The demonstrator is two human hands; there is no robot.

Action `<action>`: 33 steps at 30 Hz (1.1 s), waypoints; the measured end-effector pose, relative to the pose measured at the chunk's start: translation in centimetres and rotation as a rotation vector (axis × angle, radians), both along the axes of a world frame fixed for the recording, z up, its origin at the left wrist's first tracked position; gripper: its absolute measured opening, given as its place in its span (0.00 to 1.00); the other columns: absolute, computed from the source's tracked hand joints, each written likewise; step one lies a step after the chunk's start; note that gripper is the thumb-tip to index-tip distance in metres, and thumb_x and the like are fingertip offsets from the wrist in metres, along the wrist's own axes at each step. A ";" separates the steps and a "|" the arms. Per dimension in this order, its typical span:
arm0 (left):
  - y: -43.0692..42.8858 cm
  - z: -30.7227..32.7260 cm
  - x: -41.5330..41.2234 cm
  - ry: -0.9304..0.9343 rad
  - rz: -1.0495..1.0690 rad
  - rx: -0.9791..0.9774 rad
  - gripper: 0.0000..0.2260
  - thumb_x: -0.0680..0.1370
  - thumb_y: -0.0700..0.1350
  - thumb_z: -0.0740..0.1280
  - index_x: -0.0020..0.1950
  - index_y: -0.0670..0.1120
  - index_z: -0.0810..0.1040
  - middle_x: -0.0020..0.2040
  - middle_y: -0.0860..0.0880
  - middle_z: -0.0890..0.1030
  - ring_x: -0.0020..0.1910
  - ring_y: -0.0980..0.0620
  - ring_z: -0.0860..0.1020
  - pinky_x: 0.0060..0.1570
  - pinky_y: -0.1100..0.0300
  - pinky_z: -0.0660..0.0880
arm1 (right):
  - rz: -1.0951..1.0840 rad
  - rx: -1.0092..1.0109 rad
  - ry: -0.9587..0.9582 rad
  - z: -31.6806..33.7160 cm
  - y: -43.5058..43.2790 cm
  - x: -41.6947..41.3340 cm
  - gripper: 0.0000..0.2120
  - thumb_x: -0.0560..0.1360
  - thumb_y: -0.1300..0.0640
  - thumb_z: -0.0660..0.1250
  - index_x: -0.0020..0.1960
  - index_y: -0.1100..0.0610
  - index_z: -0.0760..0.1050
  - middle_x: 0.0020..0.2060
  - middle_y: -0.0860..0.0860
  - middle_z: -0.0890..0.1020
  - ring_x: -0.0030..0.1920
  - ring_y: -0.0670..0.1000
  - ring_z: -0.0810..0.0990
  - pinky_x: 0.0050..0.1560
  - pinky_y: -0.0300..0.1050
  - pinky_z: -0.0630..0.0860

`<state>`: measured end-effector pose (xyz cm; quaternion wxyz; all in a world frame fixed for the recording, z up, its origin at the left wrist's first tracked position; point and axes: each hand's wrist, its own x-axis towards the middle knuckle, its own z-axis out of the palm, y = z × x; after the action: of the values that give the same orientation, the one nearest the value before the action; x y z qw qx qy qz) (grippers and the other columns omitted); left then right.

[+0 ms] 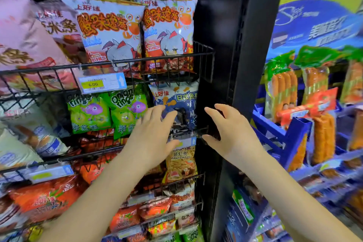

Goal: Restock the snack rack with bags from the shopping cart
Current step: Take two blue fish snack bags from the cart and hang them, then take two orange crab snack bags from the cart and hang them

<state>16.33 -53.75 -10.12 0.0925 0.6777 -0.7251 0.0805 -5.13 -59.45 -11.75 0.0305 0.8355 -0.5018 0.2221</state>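
The snack rack [59, 68] is black wire baskets stacked in tiers, crammed with glossy, puffy bags. A yellow price tag [102, 83] clips onto the rail above two green onion-ring bags [88, 114]. The left hand [155, 133], fingers spread and holding nothing, lies over a crinkly blue-and-white bag [176, 98] at that basket's right end. The right hand [229, 129] hovers just beside, open and empty, before the rack's flat black upright [253, 45]. Beyond stands a blue shelf [294, 129] of orange sausage packs [284, 88].
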 end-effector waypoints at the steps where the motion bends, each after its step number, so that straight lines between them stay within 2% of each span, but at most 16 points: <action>1: 0.5 0.2 -0.6 -0.032 -0.034 -0.005 0.35 0.82 0.60 0.65 0.83 0.52 0.54 0.82 0.46 0.54 0.82 0.45 0.52 0.77 0.49 0.59 | -0.033 -0.013 0.025 0.2 1.1 -0.7 0.36 0.78 0.43 0.69 0.82 0.47 0.59 0.79 0.52 0.63 0.78 0.55 0.62 0.76 0.51 0.63; 7: 1.6 0.1 -4.7 0.002 -0.271 -0.017 0.33 0.82 0.61 0.64 0.82 0.54 0.56 0.82 0.49 0.53 0.82 0.47 0.52 0.78 0.50 0.58 | -0.241 -0.029 0.081 0.2 7.4 -4.4 0.35 0.74 0.43 0.74 0.78 0.51 0.68 0.74 0.59 0.70 0.73 0.63 0.71 0.70 0.58 0.72; 10: 2.3 -0.2 -7.5 0.018 -0.413 -0.004 0.32 0.82 0.62 0.64 0.82 0.55 0.57 0.82 0.49 0.53 0.82 0.47 0.52 0.77 0.50 0.58 | -0.354 -0.009 0.040 -0.7 10.8 -6.7 0.33 0.73 0.46 0.76 0.75 0.53 0.72 0.71 0.60 0.74 0.68 0.64 0.75 0.66 0.59 0.75; 14: 3.7 -1.3 -12.3 0.060 -0.605 -0.008 0.31 0.80 0.61 0.67 0.80 0.54 0.62 0.81 0.49 0.58 0.81 0.46 0.56 0.76 0.49 0.60 | -0.526 0.014 -0.025 -2.2 16.2 -11.0 0.31 0.71 0.49 0.75 0.72 0.52 0.74 0.68 0.58 0.76 0.62 0.63 0.79 0.60 0.56 0.78; 17: 5.1 -2.1 -16.6 0.077 -0.738 0.017 0.30 0.79 0.61 0.69 0.78 0.53 0.67 0.80 0.47 0.61 0.80 0.44 0.59 0.75 0.48 0.62 | -0.642 0.025 -0.076 -3.0 20.8 -14.9 0.30 0.71 0.48 0.73 0.72 0.51 0.73 0.67 0.55 0.76 0.63 0.60 0.78 0.60 0.54 0.79; 21: 7.6 -2.5 -23.6 0.060 -0.892 0.033 0.30 0.79 0.60 0.69 0.78 0.53 0.67 0.80 0.46 0.60 0.80 0.44 0.59 0.74 0.48 0.63 | -0.795 0.014 -0.158 -3.5 26.5 -20.9 0.28 0.72 0.47 0.74 0.70 0.54 0.75 0.65 0.57 0.77 0.64 0.61 0.79 0.60 0.56 0.79; 24: 9.8 -2.7 -29.7 0.056 -1.002 0.023 0.30 0.77 0.60 0.71 0.76 0.52 0.70 0.79 0.45 0.63 0.78 0.41 0.62 0.70 0.45 0.67 | -0.905 -0.007 -0.167 -3.6 30.7 -25.7 0.28 0.73 0.47 0.75 0.71 0.53 0.75 0.66 0.55 0.76 0.65 0.59 0.78 0.62 0.55 0.78; 28: 12.8 -3.1 -38.7 0.029 -1.099 0.043 0.29 0.80 0.62 0.67 0.78 0.54 0.65 0.81 0.47 0.58 0.80 0.44 0.58 0.75 0.46 0.63 | -1.018 -0.001 -0.199 -3.7 35.7 -32.5 0.30 0.76 0.45 0.72 0.75 0.51 0.71 0.72 0.53 0.72 0.71 0.55 0.72 0.69 0.53 0.72; 33: 16.5 -3.2 -49.9 0.027 -1.176 0.033 0.29 0.80 0.61 0.68 0.79 0.54 0.65 0.81 0.48 0.59 0.79 0.44 0.59 0.73 0.46 0.66 | -1.097 -0.024 -0.247 -4.1 40.4 -41.8 0.31 0.76 0.44 0.72 0.76 0.51 0.70 0.71 0.51 0.73 0.69 0.54 0.74 0.67 0.55 0.75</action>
<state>-33.62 -37.26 -13.33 0.1203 0.1638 -0.9791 -0.0044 -46.89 -19.00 -15.81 0.0920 0.4193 -0.8601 0.2756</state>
